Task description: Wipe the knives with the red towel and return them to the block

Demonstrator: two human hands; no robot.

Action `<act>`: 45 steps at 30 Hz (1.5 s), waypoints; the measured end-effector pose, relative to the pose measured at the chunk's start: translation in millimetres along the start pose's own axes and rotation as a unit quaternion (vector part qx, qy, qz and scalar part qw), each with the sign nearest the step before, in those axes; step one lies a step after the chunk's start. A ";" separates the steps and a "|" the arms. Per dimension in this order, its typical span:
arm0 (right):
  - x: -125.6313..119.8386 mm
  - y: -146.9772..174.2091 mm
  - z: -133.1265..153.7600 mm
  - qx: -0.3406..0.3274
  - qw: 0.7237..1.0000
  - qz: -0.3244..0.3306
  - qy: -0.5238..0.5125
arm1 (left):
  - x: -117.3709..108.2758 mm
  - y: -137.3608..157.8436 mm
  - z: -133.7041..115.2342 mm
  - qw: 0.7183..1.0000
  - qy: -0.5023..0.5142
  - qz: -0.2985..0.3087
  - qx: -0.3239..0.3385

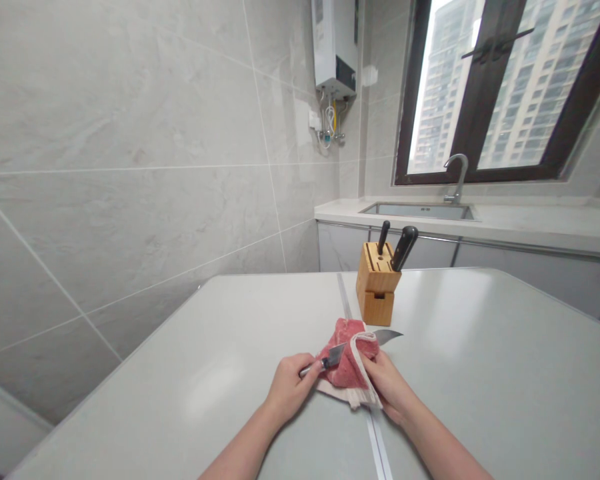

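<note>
Two things are held at a pale table: a knife, its handle pinched in the left hand, and a red cloth, folded over the blade and gripped by the right hand, fingers partly hidden. A steady handle and thick cloth between fingers and edge would serve best. From the left hand the knife slants forward and right, its bare tip showing past the cloth, ahead of the right hand.

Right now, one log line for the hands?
left hand: holds knife | right hand: holds red cloth, folded over blade | knife block: on table, beyond cloth
</note>
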State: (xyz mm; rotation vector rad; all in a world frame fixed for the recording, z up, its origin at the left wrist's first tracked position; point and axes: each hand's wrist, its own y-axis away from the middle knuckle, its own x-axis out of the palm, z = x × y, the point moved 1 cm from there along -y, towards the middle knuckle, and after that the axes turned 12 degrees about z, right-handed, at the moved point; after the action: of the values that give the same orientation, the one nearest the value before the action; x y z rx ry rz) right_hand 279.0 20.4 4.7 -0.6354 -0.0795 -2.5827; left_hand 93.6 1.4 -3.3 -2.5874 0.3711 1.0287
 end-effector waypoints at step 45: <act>8.0 4.4 -5.3 -0.006 0.994 0.007 0.108 | -4.4 5.3 -18.7 0.996 0.031 0.067 0.045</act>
State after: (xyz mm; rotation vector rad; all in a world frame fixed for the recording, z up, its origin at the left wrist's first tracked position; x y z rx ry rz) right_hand 272.5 12.2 3.3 -0.3550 0.0126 -2.6223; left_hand 100.1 -10.3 11.5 -2.5458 0.6003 0.9539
